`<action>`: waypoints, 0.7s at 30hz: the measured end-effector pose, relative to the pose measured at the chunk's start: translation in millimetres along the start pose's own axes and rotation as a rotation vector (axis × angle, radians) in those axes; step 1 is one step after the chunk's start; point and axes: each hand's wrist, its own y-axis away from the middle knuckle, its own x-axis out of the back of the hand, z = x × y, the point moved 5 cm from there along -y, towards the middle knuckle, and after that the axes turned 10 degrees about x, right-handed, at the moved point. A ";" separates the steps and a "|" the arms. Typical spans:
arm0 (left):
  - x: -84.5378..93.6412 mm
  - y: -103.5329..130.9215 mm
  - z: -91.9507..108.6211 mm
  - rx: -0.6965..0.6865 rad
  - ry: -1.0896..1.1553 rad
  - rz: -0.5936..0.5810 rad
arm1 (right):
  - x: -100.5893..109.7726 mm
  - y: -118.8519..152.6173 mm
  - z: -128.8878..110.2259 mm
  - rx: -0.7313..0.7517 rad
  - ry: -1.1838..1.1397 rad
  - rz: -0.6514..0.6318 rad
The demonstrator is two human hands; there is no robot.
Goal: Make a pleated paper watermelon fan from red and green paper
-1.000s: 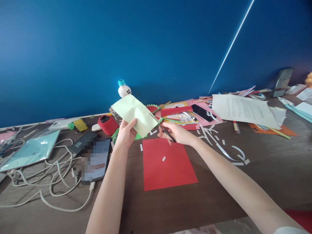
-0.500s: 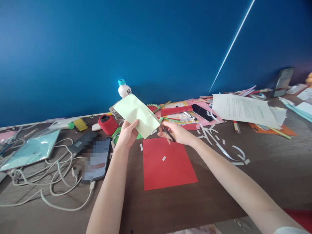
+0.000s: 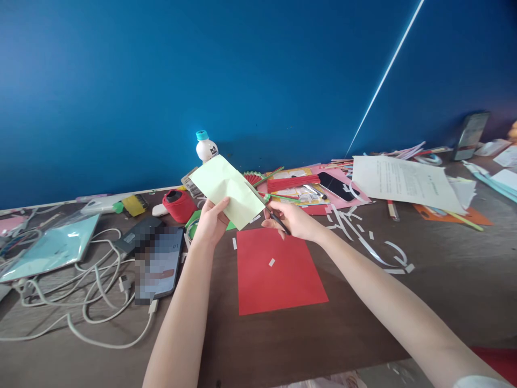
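My left hand [image 3: 212, 222] pinches the lower left part of a pale green paper [image 3: 228, 188], thumb on top. The paper is raised above the table and tilted. At its right edge my right hand [image 3: 288, 217] is closed on dark-handled scissors [image 3: 278, 221]. The blades lie along the paper's right side, partly hidden by it. Below both hands a red square sheet [image 3: 278, 280] lies flat, with a small white scrap [image 3: 272, 262] on it.
A phone [image 3: 163, 264] with a cable and a red roll [image 3: 179, 206] are at the left. A white bottle [image 3: 207, 148] stands behind the paper. White paper strips [image 3: 363, 242] and a printed sheet [image 3: 404, 180] lie at the right.
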 end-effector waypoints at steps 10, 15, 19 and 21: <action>0.4 -0.1 -2.1 0.043 -0.036 0.018 | -1.1 -0.1 -2.6 -0.010 0.063 -0.008; -6.0 2.4 -5.5 0.093 -0.037 0.012 | 1.0 -0.6 -5.7 -0.005 0.100 0.008; -7.5 2.8 -8.3 0.114 -0.043 0.002 | 2.3 -0.5 -5.3 -0.012 0.109 0.005; -6.9 2.3 -9.0 0.114 -0.040 -0.004 | 2.6 -0.6 -5.3 -0.011 0.112 0.007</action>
